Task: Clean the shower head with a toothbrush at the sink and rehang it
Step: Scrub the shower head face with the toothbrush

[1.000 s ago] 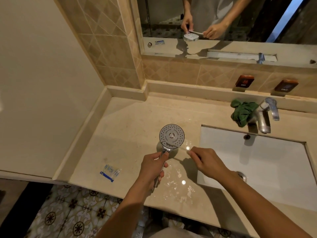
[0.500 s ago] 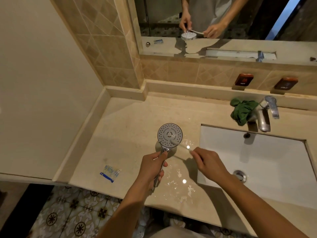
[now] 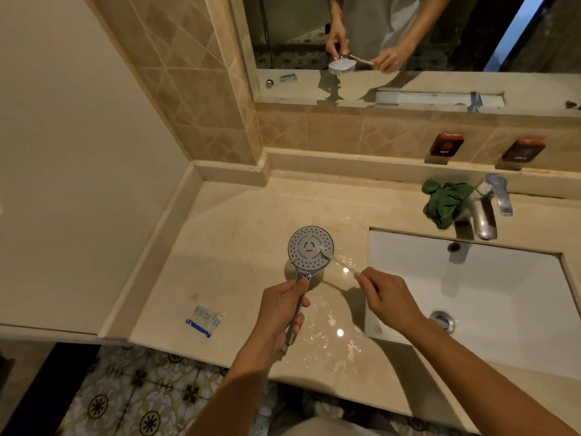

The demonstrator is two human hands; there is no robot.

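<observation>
Head view, one entry. Shower head [image 3: 310, 248]: held face-up above the wet desk [image 3: 239, 247], left of the sink [image 3: 471, 297]; your left hand [image 3: 279, 306] is clenched round its chrome handle. Toothbrush [image 3: 341, 264]: pinched in your right hand [image 3: 390, 297], bristles touching the right part of the nozzle plate. Green cloth [image 3: 443, 202]: bunched against the tap [image 3: 484, 209]. Blue-printed wrapper [image 3: 204, 320]: flat near the desk's front edge. Mirror [image 3: 408, 42]: repeats both hands. Step in hand, by my reading: scrubbing. Next move likely calls for working the bristles across the remaining nozzles, then rinsing over the sink; rehanging is not yet done.
</observation>
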